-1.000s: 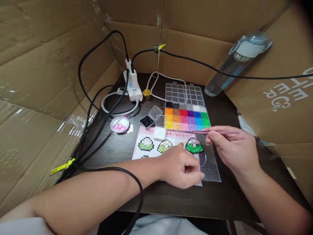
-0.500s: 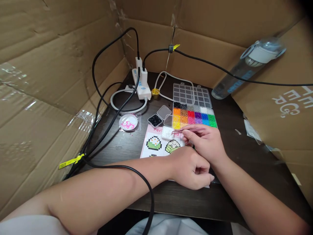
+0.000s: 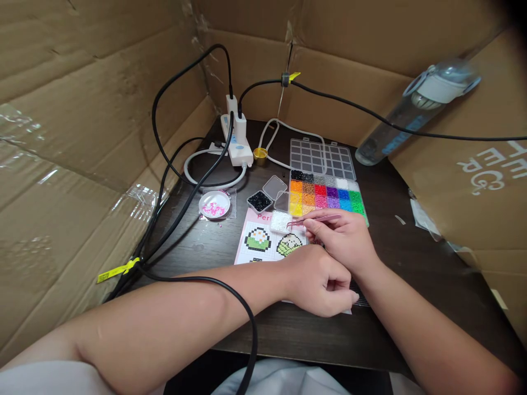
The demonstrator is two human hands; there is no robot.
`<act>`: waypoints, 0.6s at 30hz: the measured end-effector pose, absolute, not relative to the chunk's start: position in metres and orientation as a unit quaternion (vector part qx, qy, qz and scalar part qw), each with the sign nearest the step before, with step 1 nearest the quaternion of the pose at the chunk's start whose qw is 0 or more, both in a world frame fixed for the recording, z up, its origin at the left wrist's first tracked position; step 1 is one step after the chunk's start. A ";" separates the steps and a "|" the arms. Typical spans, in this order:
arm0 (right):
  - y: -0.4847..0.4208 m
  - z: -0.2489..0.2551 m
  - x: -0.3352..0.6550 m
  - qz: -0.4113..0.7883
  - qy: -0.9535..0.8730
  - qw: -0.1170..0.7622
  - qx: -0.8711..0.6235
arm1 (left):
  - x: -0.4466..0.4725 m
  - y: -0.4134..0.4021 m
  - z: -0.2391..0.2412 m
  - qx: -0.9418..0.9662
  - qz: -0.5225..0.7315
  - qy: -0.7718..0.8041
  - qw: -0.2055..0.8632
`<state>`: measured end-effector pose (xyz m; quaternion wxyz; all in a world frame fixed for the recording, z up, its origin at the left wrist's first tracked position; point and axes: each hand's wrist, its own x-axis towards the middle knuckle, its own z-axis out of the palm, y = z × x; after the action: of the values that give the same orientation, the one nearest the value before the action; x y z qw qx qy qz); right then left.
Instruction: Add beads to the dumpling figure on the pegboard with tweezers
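My right hand [image 3: 340,238] pinches a pair of pink tweezers [image 3: 319,218], whose tips point left into a small clear box of white beads [image 3: 280,220]. That box lies on the top part of a printed pattern sheet [image 3: 255,253] with pixel drawings. Curled up in front of it, my left hand [image 3: 319,282] rests over the sheet and the edge of a dark pegboard [image 3: 362,299]. Its fingers are folded in, and whatever they may hold is hidden. Just behind the white beads stands an open box of black beads [image 3: 259,202].
A sorted bead case [image 3: 321,189] lies open behind my right hand. Further left are a white dish [image 3: 214,205] of pink and white beads, a power strip [image 3: 241,151] and a gold cup [image 3: 261,156]. A black cable [image 3: 247,312] crosses over my left forearm. Cardboard walls and a bottle [image 3: 415,118] border the table.
The view has shifted very slightly. Both hands stay nearly where they were, with the tweezer tips still at the box of white beads.
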<state>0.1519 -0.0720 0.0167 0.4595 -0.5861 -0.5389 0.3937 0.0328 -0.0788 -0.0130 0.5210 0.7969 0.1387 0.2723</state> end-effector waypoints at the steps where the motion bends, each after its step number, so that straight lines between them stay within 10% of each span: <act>1: -0.072 0.017 0.152 0.396 -0.538 0.457 -0.587 | 0.033 -0.079 -0.013 0.797 0.270 0.140 0.523; 18: -0.073 0.022 0.147 0.402 -0.494 0.482 -0.601 | 0.033 -0.080 -0.013 0.796 0.286 0.136 0.516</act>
<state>0.1467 -0.0726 0.0221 0.4821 -0.6012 -0.4944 0.4022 0.0328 -0.0798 -0.0131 0.5155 0.7963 0.1359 0.2858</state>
